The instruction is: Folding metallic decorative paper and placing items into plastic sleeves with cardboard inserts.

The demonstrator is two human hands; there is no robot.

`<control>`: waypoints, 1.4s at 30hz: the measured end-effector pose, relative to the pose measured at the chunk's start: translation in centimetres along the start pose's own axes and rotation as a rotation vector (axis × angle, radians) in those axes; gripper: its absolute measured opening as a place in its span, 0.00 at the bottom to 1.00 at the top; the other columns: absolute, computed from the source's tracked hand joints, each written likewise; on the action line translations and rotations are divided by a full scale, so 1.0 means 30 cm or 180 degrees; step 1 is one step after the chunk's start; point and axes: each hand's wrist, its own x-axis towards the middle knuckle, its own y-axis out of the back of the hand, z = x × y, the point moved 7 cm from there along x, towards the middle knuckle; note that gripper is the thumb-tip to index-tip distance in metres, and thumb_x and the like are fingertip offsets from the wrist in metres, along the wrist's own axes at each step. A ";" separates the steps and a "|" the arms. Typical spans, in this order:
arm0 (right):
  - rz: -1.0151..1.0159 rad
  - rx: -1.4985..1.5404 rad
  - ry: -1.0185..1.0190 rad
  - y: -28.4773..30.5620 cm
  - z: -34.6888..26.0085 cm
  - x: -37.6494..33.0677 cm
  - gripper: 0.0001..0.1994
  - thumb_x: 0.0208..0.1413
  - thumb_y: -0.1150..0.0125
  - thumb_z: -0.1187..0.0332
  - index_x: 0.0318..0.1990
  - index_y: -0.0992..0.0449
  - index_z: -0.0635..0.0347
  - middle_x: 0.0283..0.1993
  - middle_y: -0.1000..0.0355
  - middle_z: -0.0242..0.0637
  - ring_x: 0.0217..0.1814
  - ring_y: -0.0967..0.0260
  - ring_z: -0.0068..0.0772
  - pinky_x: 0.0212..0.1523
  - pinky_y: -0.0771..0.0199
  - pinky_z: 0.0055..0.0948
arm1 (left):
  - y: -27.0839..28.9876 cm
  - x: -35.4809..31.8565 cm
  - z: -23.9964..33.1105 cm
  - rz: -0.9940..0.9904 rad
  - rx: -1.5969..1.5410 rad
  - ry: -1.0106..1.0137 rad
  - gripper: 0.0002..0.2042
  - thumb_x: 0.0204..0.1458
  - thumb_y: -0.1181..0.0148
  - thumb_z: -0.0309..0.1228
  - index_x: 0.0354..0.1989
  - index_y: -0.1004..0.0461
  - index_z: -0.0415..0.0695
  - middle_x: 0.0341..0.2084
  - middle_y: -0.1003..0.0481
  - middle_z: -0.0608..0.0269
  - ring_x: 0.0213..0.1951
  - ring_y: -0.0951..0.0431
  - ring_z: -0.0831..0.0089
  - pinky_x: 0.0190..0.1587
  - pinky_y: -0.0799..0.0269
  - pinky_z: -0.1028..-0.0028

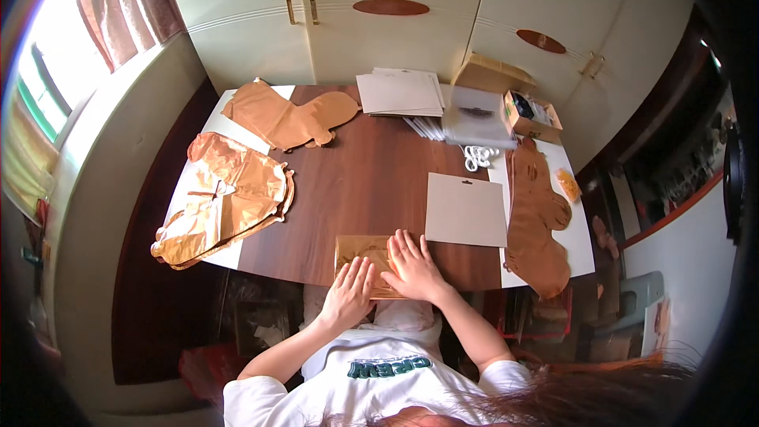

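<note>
A folded piece of gold foil (360, 248), rectangular in outline, lies at the near edge of the table in front of me. My left hand (349, 294) rests flat on its left part, fingers stretched out. On its right part lies my right hand (413, 269), palm down with the fingers spread. Parts of the foil are hidden under both hands. Just right of my right hand is a square grey card (466, 210) with a hanging slot, apart from the fingers.
Flat foil balloons lie at left (225, 199), far left (291, 115) and right (539, 217). Toward the back are stacked cards (402, 93), white sticks (427, 129), clear plastic bags (479, 122), white cord (479, 158) and an open box (536, 120). A yellow packet (567, 185) sits at the right edge.
</note>
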 end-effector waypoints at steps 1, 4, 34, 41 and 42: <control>0.0034 0.0553 0.0193 0.009 0.020 -0.009 0.40 0.54 0.50 0.51 0.66 0.59 0.66 0.69 0.61 0.51 0.73 0.66 0.46 0.67 0.73 0.54 | 0.002 -0.002 0.004 0.0026 0.0189 -0.0028 0.34 0.46 0.43 0.43 0.58 0.42 0.34 0.59 0.41 0.46 0.62 0.43 0.53 0.63 0.50 0.59; 0.0560 0.0228 0.0072 0.122 0.135 -0.032 0.36 0.53 0.45 0.55 0.65 0.52 0.61 0.69 0.57 0.52 0.72 0.64 0.50 0.67 0.68 0.54 | 0.011 -0.021 -0.010 0.0139 0.0331 -0.0058 0.28 0.48 0.46 0.35 0.57 0.39 0.35 0.57 0.38 0.46 0.60 0.40 0.54 0.62 0.47 0.60; 0.0699 0.0196 0.0366 0.120 0.049 -0.117 0.20 0.53 0.48 0.70 0.53 0.34 0.69 0.58 0.37 0.44 0.50 0.35 0.42 0.54 0.34 0.34 | -0.161 -0.013 -0.085 0.0817 -0.7877 0.3810 0.16 0.58 0.57 0.33 0.53 0.40 0.40 0.50 0.32 0.56 0.51 0.31 0.61 0.53 0.33 0.58; 0.0582 0.0351 0.1152 0.201 0.126 0.034 0.27 0.49 0.40 0.61 0.58 0.36 0.54 0.60 0.38 0.32 0.57 0.38 0.37 0.54 0.36 0.36 | -0.114 0.024 -0.005 0.0579 -0.7713 0.3839 0.17 0.60 0.62 0.32 0.55 0.41 0.39 0.52 0.34 0.53 0.52 0.31 0.58 0.54 0.34 0.56; 0.0372 0.0206 0.1280 0.193 0.122 0.062 0.29 0.49 0.40 0.58 0.59 0.37 0.53 0.62 0.40 0.30 0.60 0.41 0.36 0.56 0.38 0.38 | -0.127 0.024 0.010 0.0602 -0.7838 0.3772 0.17 0.61 0.63 0.31 0.56 0.42 0.39 0.52 0.34 0.53 0.53 0.31 0.58 0.54 0.34 0.56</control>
